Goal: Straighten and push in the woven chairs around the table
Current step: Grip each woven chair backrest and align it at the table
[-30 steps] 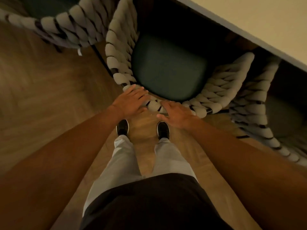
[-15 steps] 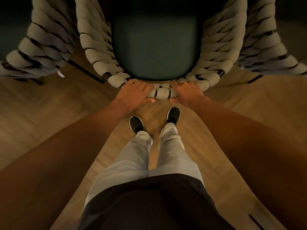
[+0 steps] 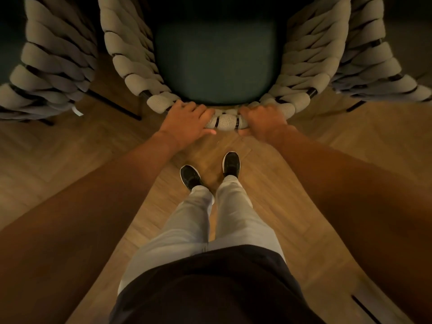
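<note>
Head view shows the middle woven chair at 12 o'clock from the person, with the left hand and the right hand both curled around its padded back rim. Neighbour chairs stand very near at 10 o'clock and 2 o'clock. I think an uneven push could twist the chair, so its arms catch on them; the desk is not visible.

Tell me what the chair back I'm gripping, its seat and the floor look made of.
Chair back: thick beige knitted cord, matte, wound round a dark, probably metal, frame; stitch texture shows. Seat: dark green cushion, likely fabric; dull, no shine. Floor: light wood planks or laminate, grain and seams visible.
</note>
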`<move>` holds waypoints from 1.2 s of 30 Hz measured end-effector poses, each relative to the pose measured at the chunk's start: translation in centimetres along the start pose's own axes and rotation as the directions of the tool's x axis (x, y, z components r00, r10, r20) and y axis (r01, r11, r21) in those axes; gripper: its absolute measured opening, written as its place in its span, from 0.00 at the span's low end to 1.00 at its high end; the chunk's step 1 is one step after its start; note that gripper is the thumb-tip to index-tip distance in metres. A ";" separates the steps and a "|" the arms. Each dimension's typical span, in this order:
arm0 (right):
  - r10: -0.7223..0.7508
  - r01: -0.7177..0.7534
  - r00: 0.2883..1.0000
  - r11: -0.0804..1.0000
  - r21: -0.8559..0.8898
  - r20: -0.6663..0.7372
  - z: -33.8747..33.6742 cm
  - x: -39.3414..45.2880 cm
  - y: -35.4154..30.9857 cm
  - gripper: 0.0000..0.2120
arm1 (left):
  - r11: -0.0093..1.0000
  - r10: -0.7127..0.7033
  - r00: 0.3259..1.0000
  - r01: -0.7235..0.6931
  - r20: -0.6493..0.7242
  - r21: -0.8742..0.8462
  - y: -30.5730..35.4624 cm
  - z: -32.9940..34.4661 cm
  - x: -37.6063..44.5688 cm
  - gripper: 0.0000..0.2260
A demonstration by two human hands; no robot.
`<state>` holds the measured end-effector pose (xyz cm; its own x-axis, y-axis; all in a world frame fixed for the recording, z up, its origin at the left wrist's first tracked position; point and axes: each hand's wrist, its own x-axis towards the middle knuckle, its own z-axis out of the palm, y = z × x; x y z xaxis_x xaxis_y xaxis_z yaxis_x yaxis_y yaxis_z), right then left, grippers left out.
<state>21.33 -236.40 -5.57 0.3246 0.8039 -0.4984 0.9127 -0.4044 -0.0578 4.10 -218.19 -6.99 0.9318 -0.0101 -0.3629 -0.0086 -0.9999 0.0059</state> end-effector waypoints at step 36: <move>-0.124 0.116 0.984 0.991 0.070 0.124 -1.6 -2.3 -0.3 0.36 | 0.895 -0.256 0.959 0.282 0.120 -0.346 3.9 -3.5 -2.0 0.28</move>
<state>20.69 -237.37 -3.02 0.1758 0.7872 -0.5912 0.9247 -0.3381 -0.1752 3.47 -222.08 -3.00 0.8527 0.2457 -0.4611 0.3804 -0.8969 0.2254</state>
